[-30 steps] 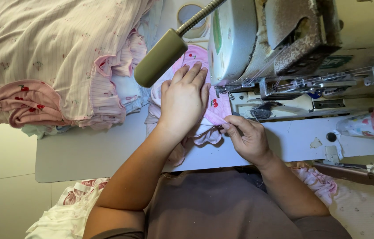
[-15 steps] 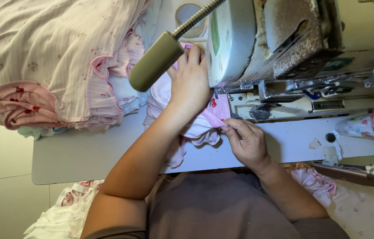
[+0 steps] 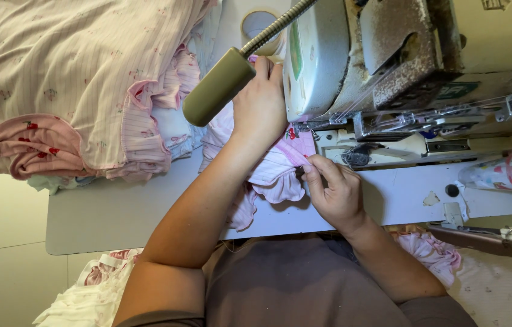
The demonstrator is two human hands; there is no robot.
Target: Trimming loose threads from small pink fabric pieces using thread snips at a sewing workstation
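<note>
Left hand (image 3: 262,106) lies flat, fingers stretched out and together, pressing down on the pink fabric piece (image 3: 274,172) far back beside the body of the sewing machine (image 3: 353,66). Nothing gripped there, just a palm-down hold. Right hand (image 3: 335,191) sits nearer the person, thumb and fingertips pinched shut on the ruffled edge of that same pink piece, just in front of the machine's needle area. The fabric runs between the two hands, its frilled hem spilling toward the bench edge.

An olive-green lamp head (image 3: 216,97) on a gooseneck hangs over the left forearm, hiding part of the wrist. The white bench (image 3: 116,212) carries the lot. Over on the left, a heap of striped pink garments (image 3: 74,85) with a small cherry print is piled high. A roll of tape (image 3: 259,24) lies behind the lamp. At the right edge, a patterned cone-shaped object (image 3: 504,175), and below it a dark tool (image 3: 474,233) hangs off the bench front. More pink cloth rests in the lap. Pale floor (image 3: 1,266) lower left.
</note>
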